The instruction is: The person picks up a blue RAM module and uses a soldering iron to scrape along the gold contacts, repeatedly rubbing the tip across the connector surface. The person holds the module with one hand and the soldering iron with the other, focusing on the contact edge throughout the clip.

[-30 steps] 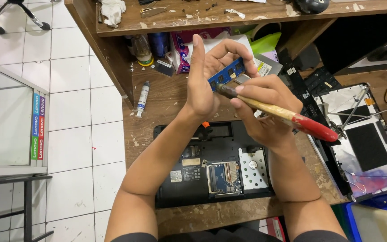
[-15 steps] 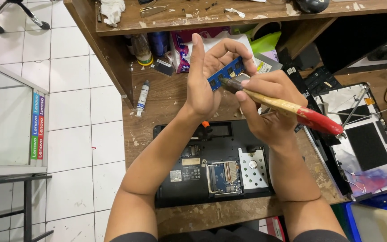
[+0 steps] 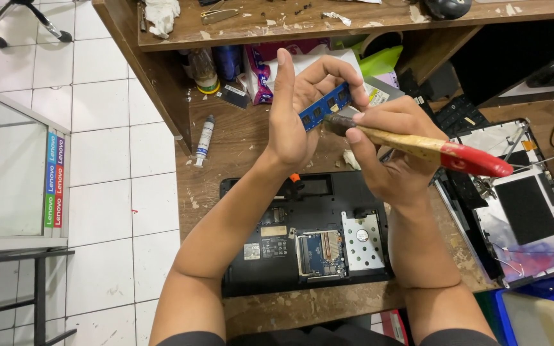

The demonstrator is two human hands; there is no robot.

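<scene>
Left hand (image 3: 299,109) pinched blue memory module (image 3: 326,106) by edges, held above open laptop base (image 3: 306,237). Right hand (image 3: 389,150) gripped paintbrush (image 3: 418,146) — bristles at module's 5 o'clock. Judged best: light strokes along contacts, fingers off them.

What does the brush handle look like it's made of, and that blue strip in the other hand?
The brush handle looks like wood: pale, bare grain, with glossy red paint at the end. The blue strip in the left hand looks like a circuit board, matte blue with dark chips, probably fibreglass laminate.
</scene>
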